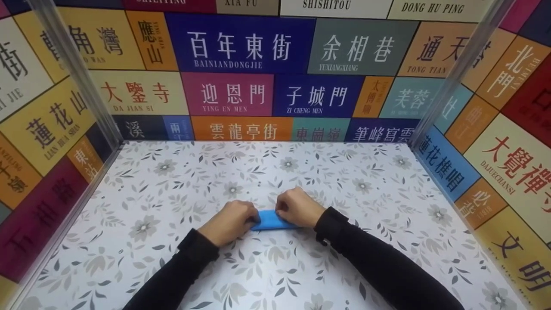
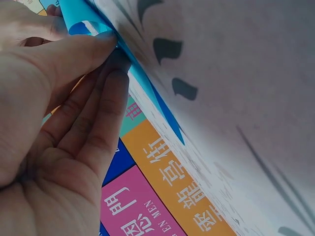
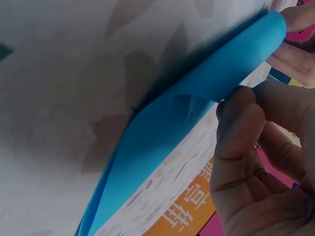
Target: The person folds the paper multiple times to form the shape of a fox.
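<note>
A folded piece of blue paper [image 1: 272, 220] lies at the middle of the flowered table, between both hands. Its upper layer curls up off the layer below in the right wrist view, where the blue sheet [image 3: 162, 123] bulges open along one side. My left hand [image 1: 232, 219] pinches the paper's left end between thumb and fingers, as the left hand [image 2: 64, 108] shows close up. At the other end, my right hand [image 1: 299, 207] pinches the paper's edge with thumb and bent forefinger; the right hand [image 3: 266, 142] hides part of that edge.
The white tabletop [image 1: 206, 172] has a grey leaf and flower print. Panels of coloured street-name signs [image 1: 241, 47] stand behind it and along both sides, with clear strips [image 1: 456, 73] at the corners. Both forearms wear black sleeves [image 1: 387, 258].
</note>
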`<state>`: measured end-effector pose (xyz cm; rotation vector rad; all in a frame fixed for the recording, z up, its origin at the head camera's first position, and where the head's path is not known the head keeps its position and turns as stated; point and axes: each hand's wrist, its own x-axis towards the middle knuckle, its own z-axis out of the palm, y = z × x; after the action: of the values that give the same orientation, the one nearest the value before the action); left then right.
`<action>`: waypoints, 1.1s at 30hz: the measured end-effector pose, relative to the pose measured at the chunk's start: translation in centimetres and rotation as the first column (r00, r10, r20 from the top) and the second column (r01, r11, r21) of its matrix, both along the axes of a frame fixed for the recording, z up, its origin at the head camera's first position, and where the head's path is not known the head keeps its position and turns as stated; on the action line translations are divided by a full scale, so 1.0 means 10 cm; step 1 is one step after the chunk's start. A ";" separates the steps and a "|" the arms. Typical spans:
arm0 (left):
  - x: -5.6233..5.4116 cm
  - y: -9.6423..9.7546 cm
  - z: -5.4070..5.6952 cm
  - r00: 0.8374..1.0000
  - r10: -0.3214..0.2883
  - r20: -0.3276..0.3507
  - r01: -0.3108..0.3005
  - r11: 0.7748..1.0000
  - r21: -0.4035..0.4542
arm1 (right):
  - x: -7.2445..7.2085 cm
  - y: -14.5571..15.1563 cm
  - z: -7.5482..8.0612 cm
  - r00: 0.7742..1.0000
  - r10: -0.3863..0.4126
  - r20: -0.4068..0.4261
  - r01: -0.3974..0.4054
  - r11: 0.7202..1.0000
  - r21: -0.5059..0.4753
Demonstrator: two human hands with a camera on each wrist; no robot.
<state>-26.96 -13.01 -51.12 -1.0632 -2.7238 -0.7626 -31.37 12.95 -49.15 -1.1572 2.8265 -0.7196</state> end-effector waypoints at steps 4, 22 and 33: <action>0.00 0.00 0.00 1.000 0.007 0.015 -0.007 1.000 0.002 | -0.02 -0.01 -0.03 1.000 -0.002 0.003 0.002 1.000 0.000; -0.01 -0.01 0.00 0.998 -0.042 -0.052 0.041 0.999 -0.010 | -0.11 -0.02 -0.13 1.000 -0.009 -0.019 0.008 0.999 -0.050; -0.01 -0.01 0.01 0.999 -0.033 -0.034 0.032 0.999 -0.018 | -0.10 -0.01 -0.16 0.999 -0.011 -0.039 0.009 0.999 -0.052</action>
<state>-27.05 -13.09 -51.02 -1.1162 -2.6960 -0.7200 -32.34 12.85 -50.75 -1.1780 2.8637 -0.7836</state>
